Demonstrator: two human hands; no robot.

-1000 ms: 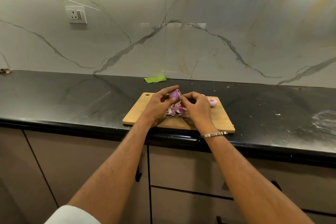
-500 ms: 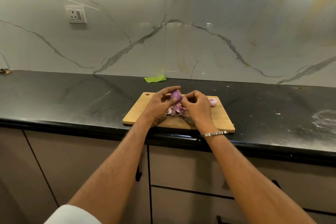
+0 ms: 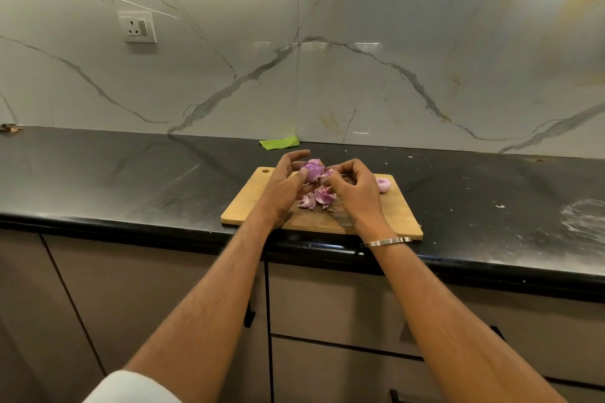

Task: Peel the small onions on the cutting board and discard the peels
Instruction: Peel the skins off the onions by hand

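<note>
Black stone makes up the counter [image 3: 131, 180], which runs across the middle of the frame below a pale veined wall [image 3: 360, 42]; a white socket [image 3: 137, 27] sits on that wall at upper left, and a few brown scraps [image 3: 9, 127] lie at the counter's far left edge. Just left of centre, against the wall, lies a green scrap [image 3: 280, 142]. Below it the wooden board [image 3: 397, 216] rests near the counter's front edge, with a hole in its upper left corner. Over the board's left half the left hand [image 3: 283, 186] holds a purple onion [image 3: 311, 170] raised off the wood, thumb across its front and fingers curled behind it. Beneath the onion, in the centre of the board, a small heap of purple peels [image 3: 316, 199] lies between the two hands. Just right of the onion the right hand [image 3: 355, 188] has its fingers curled in, pinching a strip of skin [image 3: 327, 173] that hangs from the onion's right side. A metal bangle [image 3: 386, 242] circles the right wrist. At the board's upper right rests a paler, peeled onion [image 3: 383, 184], apart from the hand. Farther right, white specks and a chalky smear [image 3: 582, 222] mark the counter. Brown cabinets [image 3: 327, 321] fill the bottom of the frame
</note>
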